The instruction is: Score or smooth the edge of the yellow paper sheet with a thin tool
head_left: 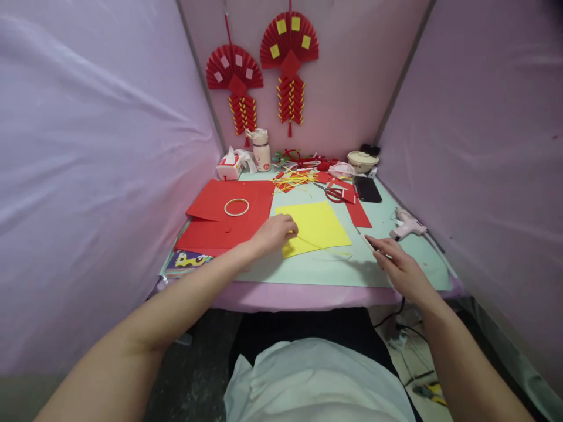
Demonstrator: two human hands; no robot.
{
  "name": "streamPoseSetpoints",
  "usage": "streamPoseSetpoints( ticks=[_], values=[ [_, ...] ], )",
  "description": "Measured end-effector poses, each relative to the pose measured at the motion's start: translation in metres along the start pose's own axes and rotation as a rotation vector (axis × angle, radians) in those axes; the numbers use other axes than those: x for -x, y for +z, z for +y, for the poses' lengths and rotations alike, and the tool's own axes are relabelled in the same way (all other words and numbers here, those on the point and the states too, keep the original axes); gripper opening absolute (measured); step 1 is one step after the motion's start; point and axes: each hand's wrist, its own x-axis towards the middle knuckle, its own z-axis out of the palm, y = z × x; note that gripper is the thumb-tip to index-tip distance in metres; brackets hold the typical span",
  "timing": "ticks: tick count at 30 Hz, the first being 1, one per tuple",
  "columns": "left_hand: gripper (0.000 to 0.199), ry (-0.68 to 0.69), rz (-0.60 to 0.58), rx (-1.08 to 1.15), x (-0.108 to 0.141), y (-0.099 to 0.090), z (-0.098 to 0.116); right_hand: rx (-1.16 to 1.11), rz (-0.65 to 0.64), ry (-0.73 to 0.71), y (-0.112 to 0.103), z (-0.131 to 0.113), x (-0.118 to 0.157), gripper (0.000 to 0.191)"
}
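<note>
My left hand [278,231] is closed over the left part of a yellow sheet [319,223], pinching one end of a thin yellow strip [319,246]. The strip runs to the right past the sheet's lower edge, its far end over the pale green tabletop. To the right, my right hand [398,266] is closed around a slim white cutting knife [366,241], its narrow tip pointing up and left. A red paper strip [358,214] lies just beyond the knife tip. Red sheets [250,231] spread out left of the yellow sheet, with a pale ring [248,207] on them.
Red-handled scissors [335,194] and a pile of yellow strips [294,180] lie behind. A black phone [368,189] and a glue gun [408,225] are at the right. Along the back stand a tissue box [229,170], a bottle [262,153] and a lidded bowl [362,162].
</note>
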Motion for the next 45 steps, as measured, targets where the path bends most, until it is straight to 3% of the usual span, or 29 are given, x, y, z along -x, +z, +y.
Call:
streamPoseSetpoints(
  ticks=[7,11,14,18,22,25,28,31,34,38,40,42,45],
  values=[
    [0.013,-0.133,0.251,0.074,-0.112,-0.06,-0.053,-0.089,0.12,0.045,0.021,0.008,-0.025,0.046],
    [0.018,-0.217,0.347,0.101,-0.165,-0.073,-0.09,-0.087,0.128,0.063,0.022,0.014,-0.032,0.044],
    [0.019,-0.27,0.375,0.101,-0.19,-0.072,-0.118,-0.062,0.121,0.051,0.025,0.019,-0.036,0.043],
    [0.02,-0.325,0.343,0.059,-0.197,-0.059,-0.15,0.012,0.112,0.022,0.033,0.026,-0.041,0.041],
    [0.016,-0.323,0.171,-0.032,-0.177,-0.039,-0.175,0.114,0.091,-0.024,0.041,0.027,-0.047,0.042],
    [0.019,-0.347,0.082,-0.117,-0.159,-0.03,-0.181,0.203,0.096,-0.048,0.045,0.027,-0.054,0.043],
    [0.03,-0.372,0.061,-0.194,-0.143,-0.03,-0.171,0.346,0.107,-0.027,0.047,0.029,-0.06,0.046],
    [0.038,-0.341,0.032,-0.219,-0.121,-0.03,-0.14,0.495,0.12,0.013,0.048,0.029,-0.067,0.05],
    [0.048,-0.237,-0.123,-0.223,-0.085,-0.023,-0.089,0.623,0.129,0.049,0.049,0.026,-0.073,0.052],
    [0.076,-0.289,-0.381,-0.158,-0.035,-0.003,-0.012,0.783,0.127,0.13,0.051,0.019,-0.084,0.049],
    [0.09,-0.328,-0.465,-0.125,-0.019,0.008,0.015,0.832,0.121,0.168,0.054,0.019,-0.089,0.048],
    [0.094,-0.342,-0.489,-0.105,-0.011,0.019,0.028,0.861,0.114,0.19,0.056,0.019,-0.093,0.045],
    [0.09,-0.327,-0.431,-0.096,-0.005,0.032,0.028,0.873,0.099,0.2,0.058,0.019,-0.094,0.041]
  ],
)
